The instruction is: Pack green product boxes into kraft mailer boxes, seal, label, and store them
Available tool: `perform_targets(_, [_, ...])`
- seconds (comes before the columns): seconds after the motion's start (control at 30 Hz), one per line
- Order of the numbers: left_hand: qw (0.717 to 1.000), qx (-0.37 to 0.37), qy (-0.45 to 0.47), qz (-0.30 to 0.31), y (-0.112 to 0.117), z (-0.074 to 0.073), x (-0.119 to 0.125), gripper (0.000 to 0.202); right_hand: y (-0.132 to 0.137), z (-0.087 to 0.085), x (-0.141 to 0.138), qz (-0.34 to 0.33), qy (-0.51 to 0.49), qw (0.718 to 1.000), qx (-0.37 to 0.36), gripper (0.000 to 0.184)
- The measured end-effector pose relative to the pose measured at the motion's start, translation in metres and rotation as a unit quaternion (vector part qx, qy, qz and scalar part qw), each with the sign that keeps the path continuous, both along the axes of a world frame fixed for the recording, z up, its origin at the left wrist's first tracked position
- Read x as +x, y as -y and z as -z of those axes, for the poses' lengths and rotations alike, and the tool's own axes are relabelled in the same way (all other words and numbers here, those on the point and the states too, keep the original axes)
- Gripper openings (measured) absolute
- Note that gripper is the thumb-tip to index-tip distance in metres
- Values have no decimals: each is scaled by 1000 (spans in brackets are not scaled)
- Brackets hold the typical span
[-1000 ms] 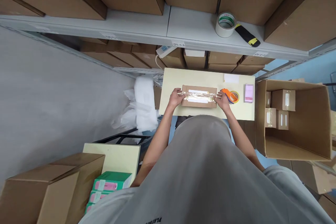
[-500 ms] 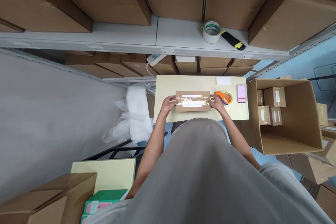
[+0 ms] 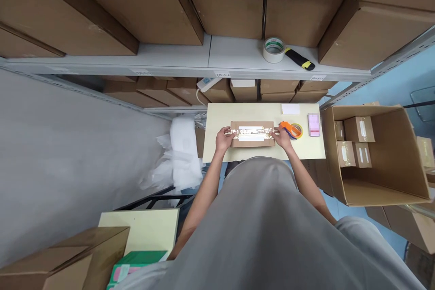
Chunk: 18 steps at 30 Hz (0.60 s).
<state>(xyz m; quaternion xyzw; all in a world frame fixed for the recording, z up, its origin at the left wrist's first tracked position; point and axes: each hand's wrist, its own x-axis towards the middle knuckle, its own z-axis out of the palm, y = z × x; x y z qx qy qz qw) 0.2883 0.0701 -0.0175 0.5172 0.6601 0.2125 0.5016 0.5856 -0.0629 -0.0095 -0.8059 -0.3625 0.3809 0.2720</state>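
A small brown cardboard box (image 3: 253,140) lies on a pale yellow table (image 3: 217,118), with a strip of clear tape (image 3: 253,132) running along its top over white labels. My left hand (image 3: 223,139) grips the box's left end, fingers curled on the tape end. My right hand (image 3: 282,136) presses on the right end, fingers curled against the box. Just right of that hand lies an orange tape dispenser (image 3: 291,129) with a roll of tape.
A pink card (image 3: 313,125) and white slip (image 3: 290,108) lie on the table. An open carton (image 3: 384,190) holding small taped boxes stands at right. The shelf (image 3: 170,56) carries a tape roll (image 3: 273,49), a black-yellow cutter (image 3: 299,59) and large cartons. White wrap (image 3: 180,154) is heaped at left.
The head camera has shifted, so the scene slid slightly. Both hands stay on the ends of the taped box, pressing the tape down.
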Motion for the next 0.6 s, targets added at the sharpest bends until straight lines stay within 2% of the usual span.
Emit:
perform_targets(0.07, [1000, 5, -6, 3, 2, -1, 0, 47, 6, 1, -1, 3, -1, 1000, 24, 35])
perform_targets(0.13, [1000, 13, -23, 12, 3, -4, 0, 48, 15, 3, 2, 12, 3, 997, 81, 40])
perform_targets(0.2, [997, 49, -59, 26, 4, -9, 0, 51, 25, 8, 11, 29, 39, 991, 122, 46])
perform_targets(0.3, [979, 168, -96, 70, 8, -19, 5, 53, 37, 17, 27, 58, 143, 986, 59, 41])
perform_targets(0.4, [951, 269, -78, 129, 15, -31, 17, 46, 40, 27, 36, 76, 187, 979, -5, 41])
perform_targets(0.5, [934, 306, -57, 175, 22, -43, 33, 37, 34, 36, 38, 96, 175, 980, -3, 44])
perform_targets(0.6, [926, 313, -48, 206, 28, -52, 47, 31, 29, 40, 40, 120, 148, 982, 6, 35])
